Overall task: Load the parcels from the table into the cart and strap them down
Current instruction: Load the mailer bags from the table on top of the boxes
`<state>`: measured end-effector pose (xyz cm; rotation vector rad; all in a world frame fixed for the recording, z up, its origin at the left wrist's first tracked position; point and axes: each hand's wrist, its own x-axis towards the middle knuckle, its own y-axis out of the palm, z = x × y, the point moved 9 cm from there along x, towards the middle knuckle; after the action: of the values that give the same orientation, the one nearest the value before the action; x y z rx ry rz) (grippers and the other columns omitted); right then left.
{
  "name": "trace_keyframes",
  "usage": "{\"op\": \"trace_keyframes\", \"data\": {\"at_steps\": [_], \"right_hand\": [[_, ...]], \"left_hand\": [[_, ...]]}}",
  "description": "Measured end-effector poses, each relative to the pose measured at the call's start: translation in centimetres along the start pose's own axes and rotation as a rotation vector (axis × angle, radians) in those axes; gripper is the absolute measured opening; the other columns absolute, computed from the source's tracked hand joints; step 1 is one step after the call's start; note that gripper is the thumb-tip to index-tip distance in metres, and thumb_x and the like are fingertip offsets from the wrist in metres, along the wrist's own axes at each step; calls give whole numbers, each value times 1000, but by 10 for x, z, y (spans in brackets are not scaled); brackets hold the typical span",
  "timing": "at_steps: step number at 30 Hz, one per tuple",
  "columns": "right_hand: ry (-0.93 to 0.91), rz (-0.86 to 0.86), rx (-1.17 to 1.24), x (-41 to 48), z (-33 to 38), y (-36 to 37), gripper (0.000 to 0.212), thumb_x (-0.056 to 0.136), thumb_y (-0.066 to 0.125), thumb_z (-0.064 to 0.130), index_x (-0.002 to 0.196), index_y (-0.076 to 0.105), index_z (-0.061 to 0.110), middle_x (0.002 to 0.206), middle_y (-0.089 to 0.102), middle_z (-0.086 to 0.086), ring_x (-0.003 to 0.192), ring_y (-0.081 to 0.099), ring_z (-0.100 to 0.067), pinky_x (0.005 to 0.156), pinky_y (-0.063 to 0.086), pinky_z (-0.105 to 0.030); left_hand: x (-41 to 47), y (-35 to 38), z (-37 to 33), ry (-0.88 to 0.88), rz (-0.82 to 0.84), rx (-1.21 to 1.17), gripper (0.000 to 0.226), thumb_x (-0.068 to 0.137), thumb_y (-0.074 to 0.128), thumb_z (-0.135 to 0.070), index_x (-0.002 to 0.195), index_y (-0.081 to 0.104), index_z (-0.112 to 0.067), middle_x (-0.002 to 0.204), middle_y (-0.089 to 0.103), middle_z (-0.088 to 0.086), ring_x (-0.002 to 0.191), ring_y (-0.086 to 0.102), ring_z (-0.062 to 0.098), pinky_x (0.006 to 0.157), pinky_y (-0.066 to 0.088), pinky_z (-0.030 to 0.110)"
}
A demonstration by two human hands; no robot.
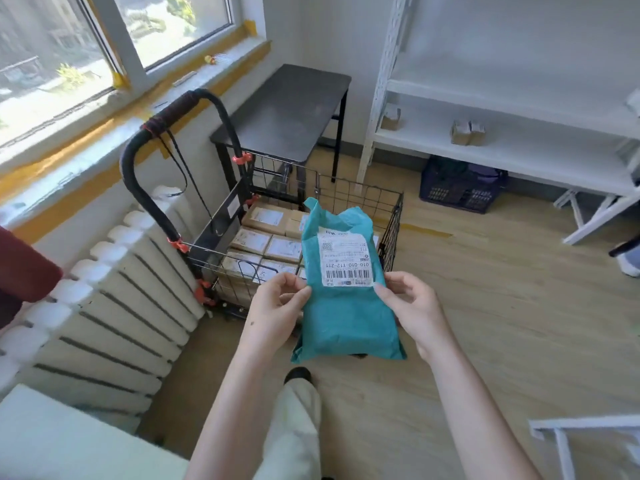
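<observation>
Cart load: the teal plastic mailer bag (346,317) hides part of the black wire-mesh cart (360,199); we cannot count its brown cardboard parcels (266,218).
Label: the white shipping label's (346,259) small print is too fine for us.
Grip: parts of the left hand (277,308) and right hand (414,308) lie behind the bag, unseen.
Shelf: the white metal shelf rack (540,157) runs off the right edge.
Crate: dark blue plastic crate (460,194), contents unclear.

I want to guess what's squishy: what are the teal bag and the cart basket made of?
The bag is likely thin plastic film, matte teal; it wrinkles and creases softly. The basket looks like black-coated metal wire: a thin, stiff, see-through grid.
</observation>
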<state>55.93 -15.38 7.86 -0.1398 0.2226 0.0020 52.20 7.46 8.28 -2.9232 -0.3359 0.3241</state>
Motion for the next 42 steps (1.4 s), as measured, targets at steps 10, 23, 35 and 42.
{"op": "trace_keyframes", "data": {"at_steps": [10, 23, 35, 42], "right_hand": [[80, -114, -134, 115, -27, 7, 22, 91, 62, 6, 76, 61, 22, 83, 66, 1, 81, 59, -19, 78, 51, -46], [342, -133, -283, 225, -117, 16, 19, 93, 58, 8, 79, 55, 21, 87, 66, -1, 77, 59, -15, 64, 43, -26], [625, -70, -551, 309, -278, 31, 12, 92, 61, 16, 100, 53, 12, 97, 61, -6, 77, 53, -20, 57, 37, -27], [826, -248, -423, 302, -337, 45, 34, 96, 56, 26, 119, 43, 5, 117, 60, -12, 90, 58, -27, 67, 37, -29]], "left_hand": [[142, 39, 19, -99, 184, 93, 11, 93, 59, -21, 83, 55, -17, 95, 66, -2, 89, 66, 19, 76, 53, 42], [269, 103, 109, -257, 266, 353, 17, 90, 62, -25, 98, 62, -11, 96, 64, -2, 90, 59, 14, 73, 44, 27], [343, 184, 249, -445, 472, 732, 4, 88, 50, -11, 92, 52, -11, 89, 52, 4, 85, 47, 23, 70, 38, 30], [350, 211, 301, -504, 547, 731, 18, 87, 59, -15, 92, 42, -11, 80, 46, -1, 79, 49, 21, 53, 36, 25]]}}
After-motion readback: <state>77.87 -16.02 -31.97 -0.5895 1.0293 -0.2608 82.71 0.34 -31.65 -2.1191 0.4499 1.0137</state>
